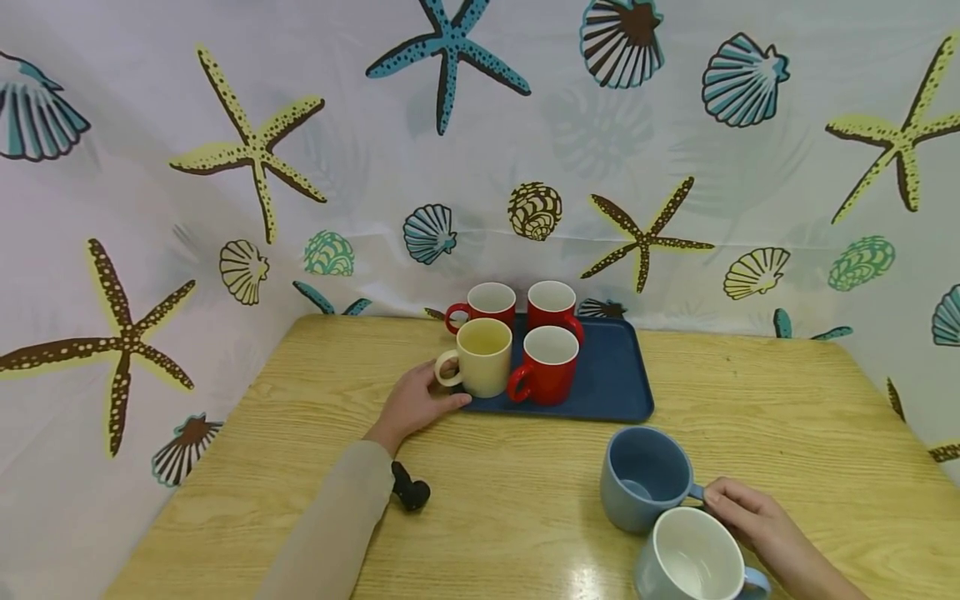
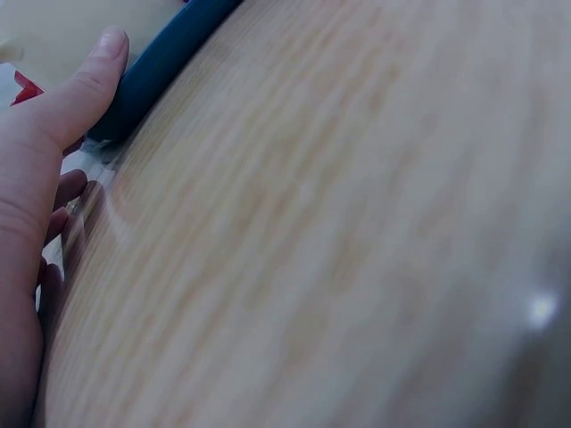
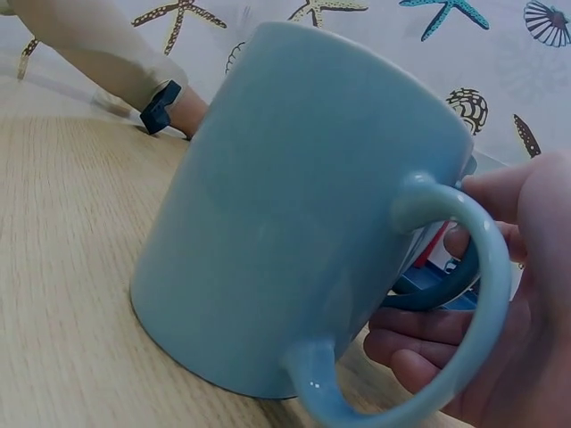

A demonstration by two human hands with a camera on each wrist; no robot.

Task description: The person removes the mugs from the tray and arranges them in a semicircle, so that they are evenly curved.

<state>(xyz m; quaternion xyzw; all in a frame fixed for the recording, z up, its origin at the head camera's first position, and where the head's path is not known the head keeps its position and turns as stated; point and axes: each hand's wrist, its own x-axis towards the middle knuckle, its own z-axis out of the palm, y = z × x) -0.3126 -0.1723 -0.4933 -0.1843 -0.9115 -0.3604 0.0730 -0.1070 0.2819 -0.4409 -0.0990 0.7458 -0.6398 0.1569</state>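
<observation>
The hands are well apart. The right hand (image 1: 750, 517) pinches the handle of a medium-blue ceramic mug (image 1: 626, 500), upright on the pale wood-grain worktop (image 1: 510, 492), right of its middle. Just beside it, nearer the worktop's near edge, stands a light-blue ceramic mug with a white inside (image 1: 693, 554), untouched. The left hand (image 1: 416, 404) is at the near-left corner of a dark-blue rectangular tray (image 1: 611, 375), thumb along the rim; whether it grips, I cannot tell.

The tray, near the worktop's far edge, holds four upright mugs: a cream ceramic mug (image 1: 483, 371) at that corner, a glossy red mug (image 1: 553, 379) right of it, and two red, white-lined mugs (image 1: 491, 304) behind. So four mugs are on the tray and two off it. No brand, label or writing can be read.
</observation>
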